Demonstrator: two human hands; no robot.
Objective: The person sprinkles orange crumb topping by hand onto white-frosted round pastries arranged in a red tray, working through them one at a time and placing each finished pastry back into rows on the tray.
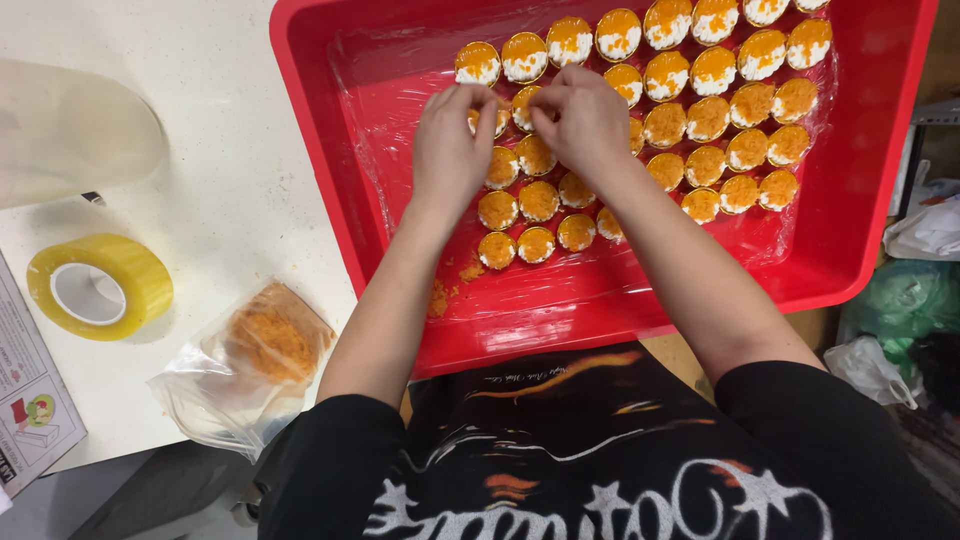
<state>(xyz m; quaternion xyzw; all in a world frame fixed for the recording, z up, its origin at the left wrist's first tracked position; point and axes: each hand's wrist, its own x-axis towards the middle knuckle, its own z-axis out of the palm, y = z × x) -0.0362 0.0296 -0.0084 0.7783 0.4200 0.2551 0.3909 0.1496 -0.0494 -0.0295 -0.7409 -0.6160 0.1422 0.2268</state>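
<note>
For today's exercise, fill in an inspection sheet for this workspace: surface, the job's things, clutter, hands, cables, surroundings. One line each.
Surface: pale speckled table, with crumbs of orange topping on the tray's film.
Job's things: red tray lined with clear film, holding rows of small round tarts with orange topping, some showing white beneath.
Clutter: roll of yellow tape; clear bag of orange crumbs; printed box at the left edge; clear plastic sheet.
Hands: left hand and right hand close together over tarts in the tray's middle; what the fingers pinch is hidden.
Cables: nothing seen.
Surroundings: plastic bags, green and white, right of the tray.
</note>
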